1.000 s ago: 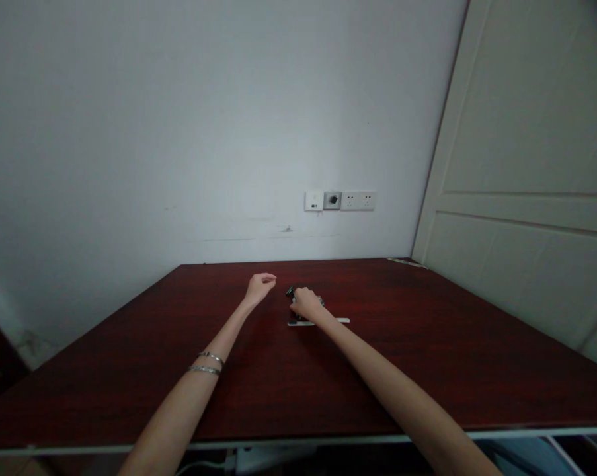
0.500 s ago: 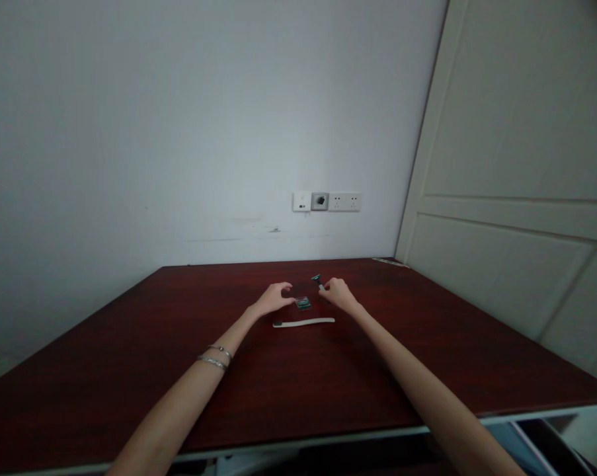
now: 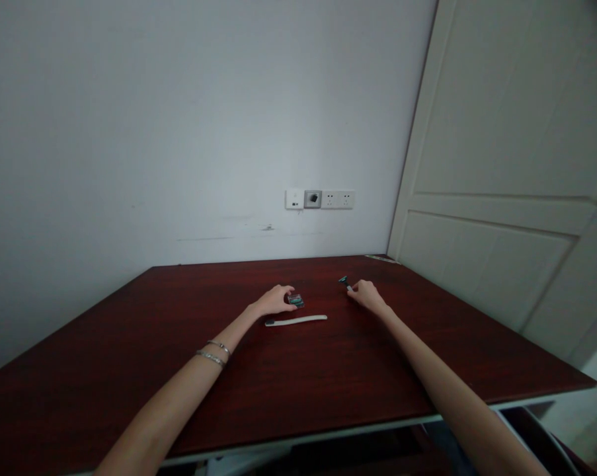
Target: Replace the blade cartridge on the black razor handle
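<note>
My left hand [image 3: 274, 301] closes its thumb and fingers around the left end of a small clear case [image 3: 297, 301], with dark green and teal pieces that look like razor cartridges. Held by its pale handle end in my right hand [image 3: 367, 295] is a razor [image 3: 344, 282], its head pointing up and to the left, just above the table. In front of the case lies a white toothbrush [image 3: 298, 320] with a dark bristle head at its left end; neither hand touches it.
The dark red wooden table [image 3: 278, 377] reaches back to a white wall with sockets [image 3: 338, 199]. A pale panelled door [image 3: 496, 218] stands along the right side. Below the front edge, an open space holds things I cannot make out clearly.
My right hand has moved right with the razor, away from the case. My left hand has come in onto the case's left end. The view has turned slightly to the right.
</note>
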### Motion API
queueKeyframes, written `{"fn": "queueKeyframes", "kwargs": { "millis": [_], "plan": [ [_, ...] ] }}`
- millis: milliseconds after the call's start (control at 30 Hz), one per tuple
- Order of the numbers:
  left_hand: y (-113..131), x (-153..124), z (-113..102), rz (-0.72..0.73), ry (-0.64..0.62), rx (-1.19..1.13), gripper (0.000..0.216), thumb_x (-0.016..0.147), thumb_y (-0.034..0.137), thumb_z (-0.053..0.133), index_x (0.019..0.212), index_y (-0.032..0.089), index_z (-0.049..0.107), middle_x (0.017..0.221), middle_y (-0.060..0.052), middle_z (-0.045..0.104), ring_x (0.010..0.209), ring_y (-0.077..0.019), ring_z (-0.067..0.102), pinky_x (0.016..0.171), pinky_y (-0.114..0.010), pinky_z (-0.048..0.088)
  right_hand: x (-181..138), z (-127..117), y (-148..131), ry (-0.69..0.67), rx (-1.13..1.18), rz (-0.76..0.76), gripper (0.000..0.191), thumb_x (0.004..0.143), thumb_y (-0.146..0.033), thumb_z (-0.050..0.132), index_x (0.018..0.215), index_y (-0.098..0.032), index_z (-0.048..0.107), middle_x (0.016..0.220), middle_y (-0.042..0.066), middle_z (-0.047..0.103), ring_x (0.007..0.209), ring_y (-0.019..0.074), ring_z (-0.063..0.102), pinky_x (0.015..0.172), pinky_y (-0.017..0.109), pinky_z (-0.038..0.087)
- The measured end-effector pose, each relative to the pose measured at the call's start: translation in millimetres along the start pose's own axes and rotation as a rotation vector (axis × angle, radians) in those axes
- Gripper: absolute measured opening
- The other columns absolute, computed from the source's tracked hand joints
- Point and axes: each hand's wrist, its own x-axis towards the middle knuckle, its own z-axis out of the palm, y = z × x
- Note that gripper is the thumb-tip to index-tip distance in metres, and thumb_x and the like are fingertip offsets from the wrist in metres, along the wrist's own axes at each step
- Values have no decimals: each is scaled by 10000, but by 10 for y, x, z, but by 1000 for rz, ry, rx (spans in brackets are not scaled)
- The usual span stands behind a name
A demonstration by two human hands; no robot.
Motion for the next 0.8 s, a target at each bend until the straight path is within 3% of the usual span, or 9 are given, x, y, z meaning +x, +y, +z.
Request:
{"fn": "queueKeyframes", "kwargs": {
  "millis": [533, 700, 800],
  "plan": [
    [20, -15, 24, 30, 42, 9, 534, 663, 311, 654, 1165, 157, 558, 1022, -91, 641, 955, -233, 579, 865, -327, 416, -44, 90, 1, -12, -45, 4, 242, 735, -283, 554, 797, -107, 709, 804, 152, 683, 792, 238, 644, 647, 248, 426],
    [137, 14, -57, 67, 123, -39, 602, 657, 276, 665, 1223, 150, 500, 1115, -104, 593, 1023, -231, 540, 931, -351, 377, -90, -60, -95, 34, -27, -11, 276, 759, -342, 548, 861, -141, 707, 860, 131, 681, 839, 231, 635, 691, 247, 433],
    [289, 31, -93, 111, 126, -45, 658, 652, 272, 669, 1265, 174, 449, 1101, -84, 588, 1028, -224, 528, 938, -353, 372, -144, -214, -243, 50, 25, -163, 291, 739, -357, 581, 931, -175, 700, 961, 108, 657, 900, 226, 610, 754, 258, 433]
  ]
}}
